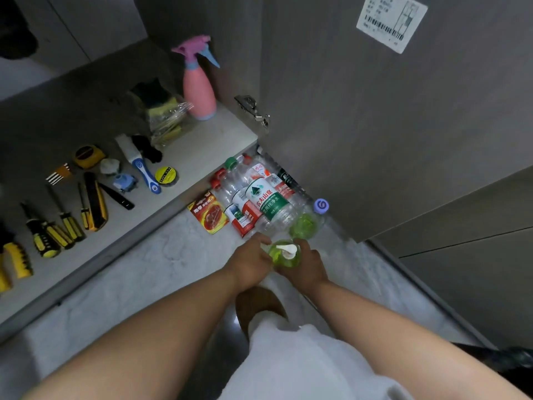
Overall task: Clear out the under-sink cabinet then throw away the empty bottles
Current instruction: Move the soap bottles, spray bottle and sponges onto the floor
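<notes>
Fingers (261,241) of the left hand (249,265) and right hand (310,265) curl round the green pump bottle (288,261) just beside the empty bottles (259,194) heaped on the floor (161,255), while tools (69,223) and a pink spray bottle (199,90) sit uncleared in the cabinet (207,134).

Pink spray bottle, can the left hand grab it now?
Probably not yet: the left hand and right hand both hold the green pump bottle. Nothing blocks the spray bottle on the shelf.
</notes>
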A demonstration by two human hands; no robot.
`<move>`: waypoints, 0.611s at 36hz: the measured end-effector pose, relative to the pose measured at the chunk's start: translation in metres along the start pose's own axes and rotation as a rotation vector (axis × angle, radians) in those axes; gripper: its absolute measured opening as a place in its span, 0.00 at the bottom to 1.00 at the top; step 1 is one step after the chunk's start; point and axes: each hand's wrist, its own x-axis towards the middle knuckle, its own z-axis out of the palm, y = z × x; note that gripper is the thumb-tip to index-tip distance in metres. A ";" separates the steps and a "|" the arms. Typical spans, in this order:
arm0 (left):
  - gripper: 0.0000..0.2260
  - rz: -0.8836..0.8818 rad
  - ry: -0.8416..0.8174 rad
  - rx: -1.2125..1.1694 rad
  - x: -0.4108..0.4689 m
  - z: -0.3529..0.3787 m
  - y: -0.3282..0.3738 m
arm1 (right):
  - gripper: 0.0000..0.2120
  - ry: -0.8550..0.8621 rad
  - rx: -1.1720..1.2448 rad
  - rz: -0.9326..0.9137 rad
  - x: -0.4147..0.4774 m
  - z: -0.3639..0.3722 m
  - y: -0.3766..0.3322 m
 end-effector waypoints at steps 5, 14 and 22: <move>0.11 -0.006 -0.001 0.104 -0.002 -0.029 -0.008 | 0.35 0.088 -0.016 -0.022 0.004 0.004 0.002; 0.11 -0.024 -0.048 0.180 -0.010 -0.055 -0.008 | 0.37 0.158 0.075 0.138 -0.002 -0.016 0.006; 0.09 0.036 -0.005 0.356 -0.037 -0.110 0.002 | 0.16 -0.442 -0.110 0.321 -0.028 -0.035 -0.025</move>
